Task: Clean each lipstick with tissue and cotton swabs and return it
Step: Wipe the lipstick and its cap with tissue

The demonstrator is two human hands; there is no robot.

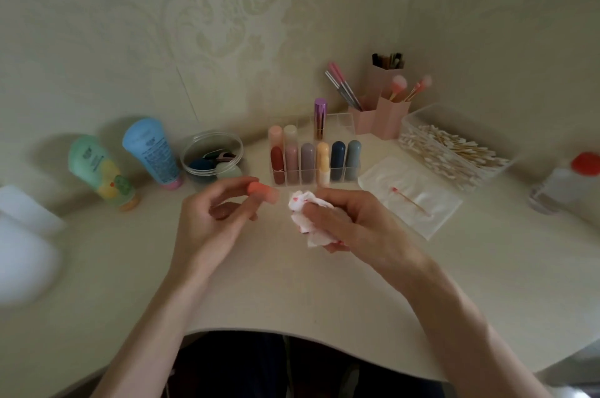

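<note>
My left hand (207,219) pinches a coral-pink lipstick (263,192) by its fingertips, the tube blurred and pointing right. Just to its right, my right hand (350,222) grips a crumpled white tissue (305,212) with red stains. The tissue and the lipstick are a small gap apart. Behind them stands a clear organizer (344,124) holding several lipsticks in different colours, and a tall purple lipstick (320,118) in its back row. A used cotton swab (410,199) with a red tip lies on a white pad (431,219) at the right.
A clear box of cotton swabs (454,150) sits at the back right beside pink brush holders (386,118). Two tubes, green (100,170) and blue (152,150), and a round clear jar (211,157) stand at the left. A bottle with a red cap (581,167) is far right.
</note>
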